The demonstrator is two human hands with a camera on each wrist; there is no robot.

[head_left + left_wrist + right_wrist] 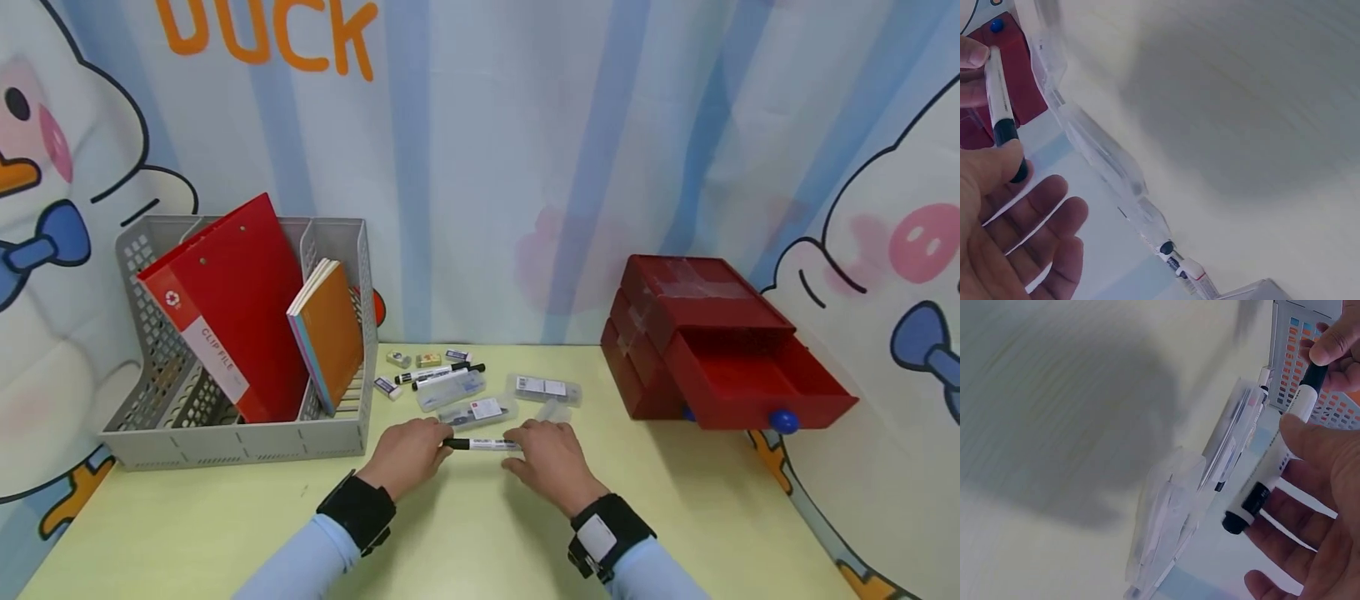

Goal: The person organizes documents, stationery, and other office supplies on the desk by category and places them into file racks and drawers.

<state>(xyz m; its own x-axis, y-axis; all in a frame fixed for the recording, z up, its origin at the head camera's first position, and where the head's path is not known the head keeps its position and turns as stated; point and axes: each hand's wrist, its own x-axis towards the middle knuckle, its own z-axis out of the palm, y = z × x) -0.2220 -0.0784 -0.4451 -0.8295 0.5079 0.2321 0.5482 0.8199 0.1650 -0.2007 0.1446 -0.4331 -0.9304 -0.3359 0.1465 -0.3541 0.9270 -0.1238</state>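
Note:
A whiteboard marker (pixel 483 444) with a white barrel and black cap is held level above the table between both hands. My left hand (pixel 408 454) pinches its black cap between thumb and index finger; the other fingers spread loosely in the left wrist view. With thumb and fingers, my right hand (pixel 551 462) grips the white barrel, and the marker's black end (pixel 1244 509) sticks out past the thumb in the right wrist view. Just beyond the hands lie clear plastic cases (pixel 477 412), two more markers (pixel 431 374) and several small erasers (pixel 387 387).
On the left stands a grey divided basket (pixel 247 446) holding a red clip file (pixel 240 308) and notebooks (pixel 333 333). A red drawer box (pixel 697 292) sits at the right, its top drawer (pixel 757 392) pulled out. A printed curtain (pixel 480 167) hangs behind the table (pixel 465 533).

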